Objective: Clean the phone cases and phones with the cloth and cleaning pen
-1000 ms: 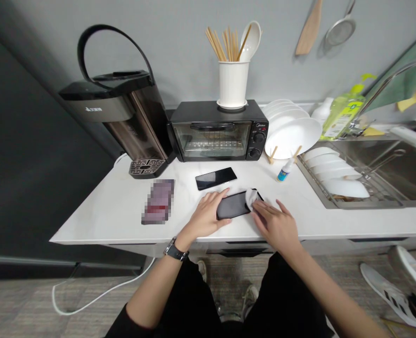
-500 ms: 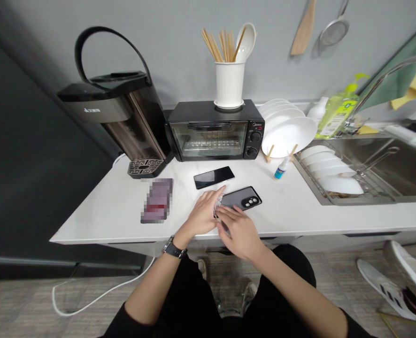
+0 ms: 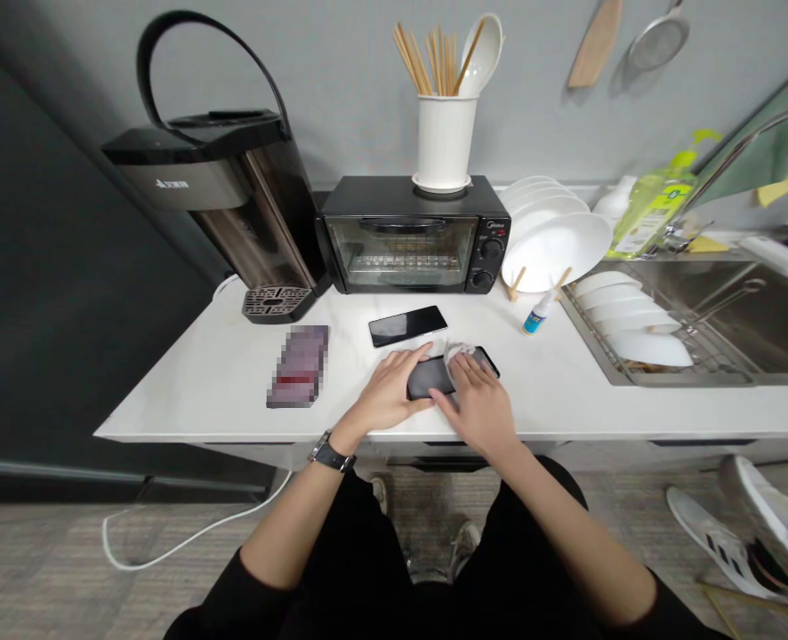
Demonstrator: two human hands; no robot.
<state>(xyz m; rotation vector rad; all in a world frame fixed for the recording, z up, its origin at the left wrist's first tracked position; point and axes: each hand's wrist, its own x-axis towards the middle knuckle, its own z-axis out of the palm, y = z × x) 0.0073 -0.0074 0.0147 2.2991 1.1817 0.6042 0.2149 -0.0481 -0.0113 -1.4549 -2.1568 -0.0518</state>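
A grey see-through phone case (image 3: 427, 379) with a black rim lies near the counter's front edge. My left hand (image 3: 391, 389) grips its left end, thumb along the near side and forefinger along the far side. My right hand (image 3: 480, 405) presses a crumpled white tissue (image 3: 459, 350) onto the case, right of its middle. The fingers hide the camera cutouts and part of the tissue. Just beyond the case rests a black phone (image 3: 407, 326), screen up. A small spray bottle (image 3: 538, 315) with a blue label stands farther right.
A blurred purple item (image 3: 299, 366) lies to the left. Behind are a water dispenser (image 3: 253, 196), a toaster oven (image 3: 404, 240) bearing a white chopstick holder (image 3: 446, 138), and racked plates (image 3: 554, 253). The sink (image 3: 754, 320) with bowls (image 3: 647, 342) is at the right.
My right hand has slid the tissue rightward along the case, from the left end to past the middle. My left hand stays at the left end. The view has shifted slightly.
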